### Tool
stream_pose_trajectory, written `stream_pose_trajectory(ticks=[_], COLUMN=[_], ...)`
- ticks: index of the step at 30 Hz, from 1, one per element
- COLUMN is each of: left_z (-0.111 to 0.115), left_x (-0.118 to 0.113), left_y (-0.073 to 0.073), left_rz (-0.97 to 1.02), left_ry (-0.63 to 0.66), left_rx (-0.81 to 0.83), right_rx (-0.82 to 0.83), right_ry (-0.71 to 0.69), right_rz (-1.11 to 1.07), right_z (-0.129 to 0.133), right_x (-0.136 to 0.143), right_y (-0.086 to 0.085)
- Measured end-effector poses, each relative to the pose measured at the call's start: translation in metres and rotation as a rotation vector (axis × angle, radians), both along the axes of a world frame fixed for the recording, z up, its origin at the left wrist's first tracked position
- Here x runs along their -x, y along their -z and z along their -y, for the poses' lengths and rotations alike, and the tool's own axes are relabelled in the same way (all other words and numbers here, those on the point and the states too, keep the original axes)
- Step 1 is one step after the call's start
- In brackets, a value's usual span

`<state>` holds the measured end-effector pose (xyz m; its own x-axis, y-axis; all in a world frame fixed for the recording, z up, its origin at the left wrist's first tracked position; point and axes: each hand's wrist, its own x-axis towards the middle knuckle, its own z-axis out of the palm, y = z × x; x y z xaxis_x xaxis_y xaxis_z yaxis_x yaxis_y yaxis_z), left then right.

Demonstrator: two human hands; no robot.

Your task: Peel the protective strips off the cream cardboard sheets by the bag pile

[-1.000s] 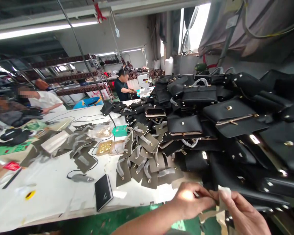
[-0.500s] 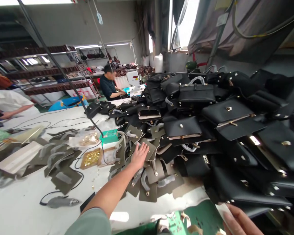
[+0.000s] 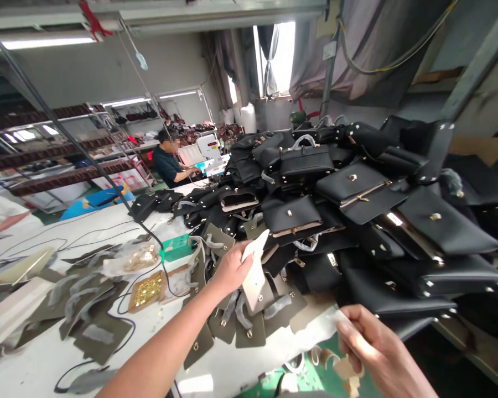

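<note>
In the head view, the outstretched left hand (image 3: 232, 268) pinched a pale panel (image 3: 255, 273) between thumb and fingers, its pointed end rising beyond the fingertips. The right hand (image 3: 365, 337) curled nearer, thumb against fingers; whether they gripped anything was unclear.
</note>
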<state>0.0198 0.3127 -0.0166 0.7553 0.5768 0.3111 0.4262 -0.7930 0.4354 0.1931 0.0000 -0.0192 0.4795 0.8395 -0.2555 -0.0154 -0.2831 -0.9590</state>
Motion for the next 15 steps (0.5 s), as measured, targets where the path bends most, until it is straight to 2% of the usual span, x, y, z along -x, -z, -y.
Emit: stream_pose_trajectory(ticks=[4,6,8,10,12,15], left_z=[0.076,0.108,0.135,0.156,0.175,0.199], left_x=[-0.017,-0.026,-0.035,-0.044,-0.052,-0.063], left_y=[-0.030,-0.039,-0.046,-0.050,-0.052,-0.054], left_rz=[0.211,0.242,0.242,0.248,0.258,0.271], left_ry=[0.178,0.251,0.326,0.369,0.347,0.240], left_rx=[0.575,0.760,0.857,0.888,0.891,0.917], right_rx=[-0.128,-0.184,-0.222,-0.242,-0.230,-0.176], right_ry=[-0.040,-0.044,-0.038,-0.013,0.068,0.213], right_rz=[-0.052,-0.074,-0.084,-0.074,-0.018,0.064], right_z=[-0.015,-0.019,-0.020,-0.016,-0.008,0.008], right_x=[0.000,0.000,-0.002,-0.006,-0.009,-0.016], right_y=[-0.026,-0.037,-0.044,-0.047,-0.048,-0.047])
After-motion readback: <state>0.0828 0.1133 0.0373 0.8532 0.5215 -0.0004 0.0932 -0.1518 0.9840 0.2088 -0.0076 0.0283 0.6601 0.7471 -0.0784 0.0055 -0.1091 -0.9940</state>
